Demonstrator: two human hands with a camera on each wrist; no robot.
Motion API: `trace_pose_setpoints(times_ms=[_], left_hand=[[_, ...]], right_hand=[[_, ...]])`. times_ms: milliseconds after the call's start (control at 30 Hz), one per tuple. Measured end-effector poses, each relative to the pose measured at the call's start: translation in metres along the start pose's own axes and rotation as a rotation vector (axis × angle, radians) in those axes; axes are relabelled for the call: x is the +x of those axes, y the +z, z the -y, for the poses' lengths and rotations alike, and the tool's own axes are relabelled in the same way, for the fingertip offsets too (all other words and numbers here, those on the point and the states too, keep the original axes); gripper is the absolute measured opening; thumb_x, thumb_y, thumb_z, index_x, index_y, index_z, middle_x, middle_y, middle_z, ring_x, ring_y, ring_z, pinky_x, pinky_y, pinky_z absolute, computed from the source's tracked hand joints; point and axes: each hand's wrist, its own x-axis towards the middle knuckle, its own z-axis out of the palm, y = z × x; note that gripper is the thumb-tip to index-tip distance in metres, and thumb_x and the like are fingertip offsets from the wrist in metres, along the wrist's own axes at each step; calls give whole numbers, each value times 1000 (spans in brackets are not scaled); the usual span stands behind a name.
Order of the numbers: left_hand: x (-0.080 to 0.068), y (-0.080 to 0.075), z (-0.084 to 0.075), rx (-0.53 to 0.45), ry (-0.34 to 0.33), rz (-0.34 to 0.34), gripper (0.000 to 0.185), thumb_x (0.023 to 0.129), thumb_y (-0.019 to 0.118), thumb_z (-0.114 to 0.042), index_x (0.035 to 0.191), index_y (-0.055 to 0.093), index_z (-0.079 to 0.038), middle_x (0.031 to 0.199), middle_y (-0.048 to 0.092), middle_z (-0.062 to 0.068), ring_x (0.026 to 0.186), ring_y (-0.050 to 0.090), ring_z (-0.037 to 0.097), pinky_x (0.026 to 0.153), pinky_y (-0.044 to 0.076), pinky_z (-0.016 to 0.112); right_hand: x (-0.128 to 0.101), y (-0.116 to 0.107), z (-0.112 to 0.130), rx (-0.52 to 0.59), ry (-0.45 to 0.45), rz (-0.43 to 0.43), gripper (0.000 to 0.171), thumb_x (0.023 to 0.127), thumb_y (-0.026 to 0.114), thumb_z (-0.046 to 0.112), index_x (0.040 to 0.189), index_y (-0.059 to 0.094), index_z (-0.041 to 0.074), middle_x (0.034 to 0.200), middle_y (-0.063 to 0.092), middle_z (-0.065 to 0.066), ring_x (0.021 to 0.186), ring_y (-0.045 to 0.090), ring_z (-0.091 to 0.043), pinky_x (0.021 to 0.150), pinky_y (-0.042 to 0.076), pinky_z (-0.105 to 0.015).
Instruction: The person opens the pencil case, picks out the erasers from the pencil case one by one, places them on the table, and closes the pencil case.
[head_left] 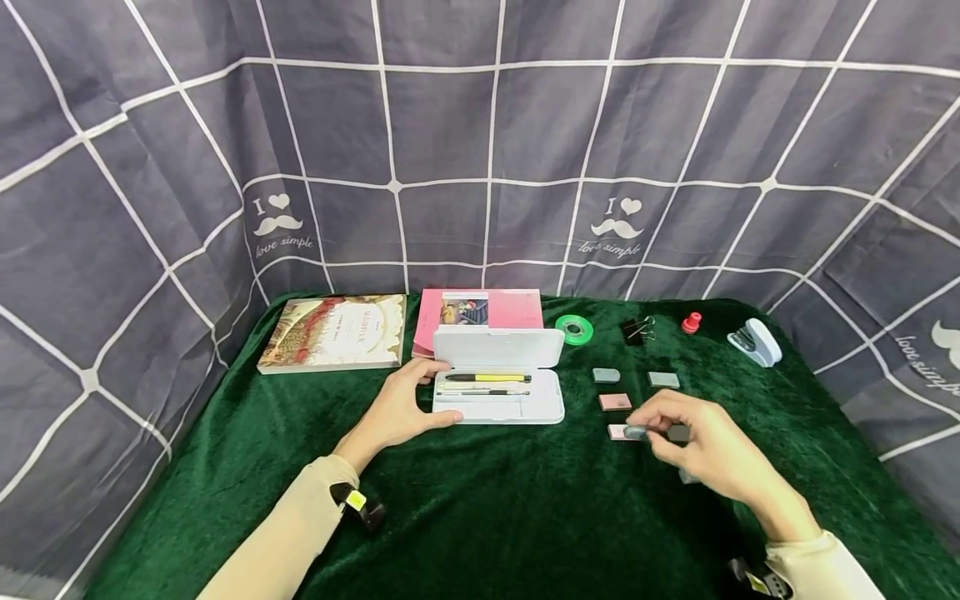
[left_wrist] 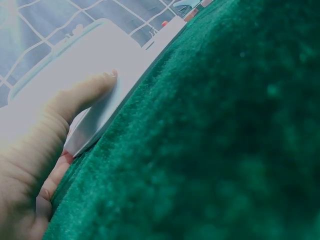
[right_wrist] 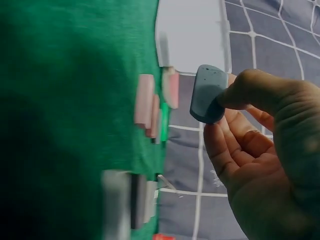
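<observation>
A counter draped in green velvet is seen before a grey checked cloth backdrop. At its far edge a patterned book and a pink book are laid side by side. Just in front of the pink book, a white pencil case lies open with pens inside; its left end is gripped by the left hand, the thumb pressed against the case's side. The right hand is held just above the cloth to the right of the case, and a small grey eraser is pinched between its thumb and fingertips. Other small erasers, pink and grey, are scattered nearby, what may be one more being hidden under the hand. Farther back lie a green tape roll, a white stapler and a black binder clip.
</observation>
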Motion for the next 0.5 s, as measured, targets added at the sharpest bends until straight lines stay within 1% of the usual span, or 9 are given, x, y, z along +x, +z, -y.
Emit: trace_pose_setpoints(times_ms=[67, 167, 267, 400, 500], left_hand=[[1, 0, 0, 0, 4, 2, 83, 86, 97, -51, 154, 63, -17, 154, 62, 9, 132, 66, 34, 112, 57, 56], [1, 1, 0, -1, 3, 2, 83, 86, 97, -51, 154, 63, -17, 154, 62, 9, 131, 67, 34, 112, 57, 56], [1, 1, -1, 0, 3, 2, 83, 87, 97, -51, 154, 64, -16, 154, 62, 10, 131, 67, 35, 112, 57, 57], [1, 0, -2, -7, -3, 3, 83, 86, 97, -52, 154, 64, -17, 155, 62, 10, 131, 67, 35, 112, 56, 58], [1, 0, -2, -15, -7, 3, 83, 86, 98, -51, 154, 64, -17, 154, 62, 10, 131, 67, 35, 112, 56, 57]], right_hand=[[-7, 5, -2, 7, -4, 13, 51, 85, 86, -15, 111, 81, 29, 98, 72, 11, 86, 63, -4, 74, 54, -21], [-15, 12, -6, 20, -34, 34, 53, 82, 85, -18, 110, 80, 27, 96, 70, 10, 85, 63, -5, 74, 54, -21], [-20, 18, -8, 40, -61, 83, 54, 80, 85, -20, 108, 78, 26, 96, 68, 10, 85, 63, -7, 73, 52, -23], [-25, 21, -9, 51, -53, 162, 55, 81, 86, -16, 107, 75, 30, 97, 65, 11, 85, 61, -9, 71, 51, -24], [-26, 22, -10, 62, -43, 203, 53, 83, 89, -12, 106, 74, 33, 99, 64, 12, 85, 61, -9, 72, 52, -26]])
